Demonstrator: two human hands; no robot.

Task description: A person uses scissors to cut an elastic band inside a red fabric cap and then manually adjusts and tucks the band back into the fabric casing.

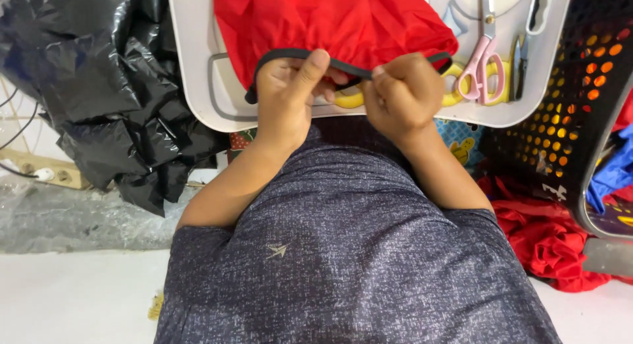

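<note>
a white worktop (198, 87) lies at the far side, above a pale floor. on it a red cloth (330, 21) edged with a black band (283, 54). the left hand (287, 93) and right hand (402, 93) sit close together, fingers pinched on the band at the cloth's near edge. pink scissors (484, 60) lie to the right on the worktop, a black basket (573, 100) further right, and a crumpled black bag (112, 87) on the left.

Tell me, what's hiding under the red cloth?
Under the red cloth lies a white tray. A yellow ring-shaped thing peeks out by the left hand and right hand. Anything further under is covered.
</note>
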